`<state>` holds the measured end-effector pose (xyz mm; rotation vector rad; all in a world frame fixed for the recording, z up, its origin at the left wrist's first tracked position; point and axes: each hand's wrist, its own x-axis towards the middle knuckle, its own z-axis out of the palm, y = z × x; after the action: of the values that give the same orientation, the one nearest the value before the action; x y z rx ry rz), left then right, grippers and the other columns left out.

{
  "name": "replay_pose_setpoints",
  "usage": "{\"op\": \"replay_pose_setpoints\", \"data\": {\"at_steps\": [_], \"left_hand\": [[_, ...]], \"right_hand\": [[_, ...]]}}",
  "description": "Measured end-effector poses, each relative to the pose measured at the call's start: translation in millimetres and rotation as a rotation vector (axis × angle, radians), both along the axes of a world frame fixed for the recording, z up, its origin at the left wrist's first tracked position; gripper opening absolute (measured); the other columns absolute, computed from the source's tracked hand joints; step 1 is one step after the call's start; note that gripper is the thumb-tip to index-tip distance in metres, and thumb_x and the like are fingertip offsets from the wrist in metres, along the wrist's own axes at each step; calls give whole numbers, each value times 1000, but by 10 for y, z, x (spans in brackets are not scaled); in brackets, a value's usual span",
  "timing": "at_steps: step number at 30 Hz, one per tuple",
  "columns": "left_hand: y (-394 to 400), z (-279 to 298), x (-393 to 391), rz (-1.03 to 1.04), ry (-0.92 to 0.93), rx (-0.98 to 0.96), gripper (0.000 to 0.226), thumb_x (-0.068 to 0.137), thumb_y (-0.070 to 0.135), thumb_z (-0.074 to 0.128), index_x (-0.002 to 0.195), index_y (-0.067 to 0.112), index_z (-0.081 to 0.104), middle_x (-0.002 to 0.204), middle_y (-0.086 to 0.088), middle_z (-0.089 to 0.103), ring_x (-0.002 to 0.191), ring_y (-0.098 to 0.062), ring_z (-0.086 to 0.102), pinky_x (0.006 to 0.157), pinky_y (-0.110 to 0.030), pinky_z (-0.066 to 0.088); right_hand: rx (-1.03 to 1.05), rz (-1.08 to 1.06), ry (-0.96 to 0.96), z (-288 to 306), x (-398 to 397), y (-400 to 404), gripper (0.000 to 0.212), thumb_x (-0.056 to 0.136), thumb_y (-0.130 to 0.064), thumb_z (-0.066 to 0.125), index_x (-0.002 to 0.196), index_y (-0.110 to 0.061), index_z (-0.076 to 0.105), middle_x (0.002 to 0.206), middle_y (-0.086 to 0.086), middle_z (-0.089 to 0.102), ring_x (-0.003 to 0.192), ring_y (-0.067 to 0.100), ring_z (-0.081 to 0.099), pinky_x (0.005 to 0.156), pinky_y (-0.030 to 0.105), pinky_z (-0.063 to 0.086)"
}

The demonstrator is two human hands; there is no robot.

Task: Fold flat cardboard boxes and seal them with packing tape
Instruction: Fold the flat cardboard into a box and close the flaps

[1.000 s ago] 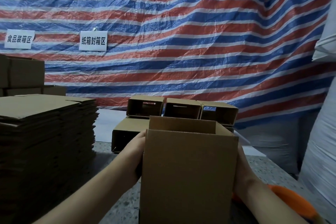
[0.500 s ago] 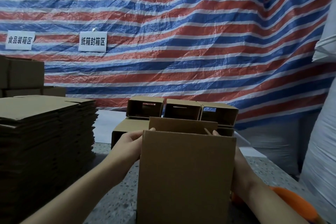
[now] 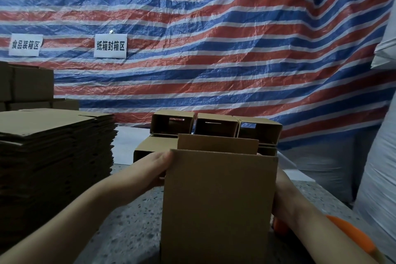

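I'm squaring up a box (image 3: 218,206) that stands upright on the worktop (image 3: 128,227) between my hands, its open end up and its top flaps not yet folded in. I judge this the erecting step: the shell is opened out into shape, and no tape is on it that I can see. The next move calls for turning the flaps inward, short ones first and long ones over them, and keeping the walls square while I do it, then reaching for the tape.

My left hand (image 3: 154,169) grips the box's upper left corner, thumb on the near panel's edge and fingers curled behind the side. My right hand (image 3: 282,191) lies against the right wall, mostly hidden behind the box, so I cannot tell whether its fingers are curled or flat.

Something orange (image 3: 351,236) lies just beside my right wrist, likely the tape dispenser. Beyond my hands sit several already erected boxes (image 3: 214,126), open sides toward me. Well off to the left of my left hand stands a tall stack of flat boxes (image 3: 53,156)
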<state>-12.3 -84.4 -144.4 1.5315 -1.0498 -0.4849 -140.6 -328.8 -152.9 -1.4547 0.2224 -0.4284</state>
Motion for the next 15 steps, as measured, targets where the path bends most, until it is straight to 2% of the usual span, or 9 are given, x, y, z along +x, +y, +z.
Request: {"op": "replay_pose_setpoints", "data": {"at_steps": [3,6,8,11,13,15], "left_hand": [[-66,-5,-8,111,-26,-6,86,45,89,68,103,26,74,105,0,74,102,-17,70,89,-30,52],[-120,-12,-52,188,-45,-51,34,66,71,59,86,49,75,94,11,75,90,-7,71,73,-18,52],[-146,-50,-39,223,-66,-78,30,72,59,57,90,44,76,93,10,74,86,-5,69,70,-16,49],[-168,-95,-44,217,-28,-109,26,77,47,59,92,33,75,91,7,72,78,-7,65,65,-19,46],[-174,-106,-41,208,19,-139,20,77,40,61,90,30,72,89,3,70,74,-9,62,63,-21,45],[-189,-121,-24,214,65,-175,14,83,31,63,96,26,66,92,-1,67,77,-15,60,65,-26,45]], "right_hand": [[16,2,-2,-20,48,-36,26,103,-15,44,82,-11,58,53,-2,65,43,9,61,40,21,48],[38,61,-48,-56,61,-88,22,103,-21,43,98,-12,63,68,2,72,58,15,68,55,31,54],[41,90,-77,-66,60,-109,23,102,-25,45,110,-16,64,80,7,75,68,19,72,62,34,54],[36,82,-79,-85,64,-117,27,98,-31,50,119,-20,63,89,8,77,75,20,75,64,33,55],[48,84,-73,-95,49,-114,38,96,-45,48,119,-19,65,95,10,77,80,22,76,68,33,54],[22,116,-82,-92,20,-118,50,93,-58,43,111,-24,74,104,12,77,93,24,75,71,31,57]]}}
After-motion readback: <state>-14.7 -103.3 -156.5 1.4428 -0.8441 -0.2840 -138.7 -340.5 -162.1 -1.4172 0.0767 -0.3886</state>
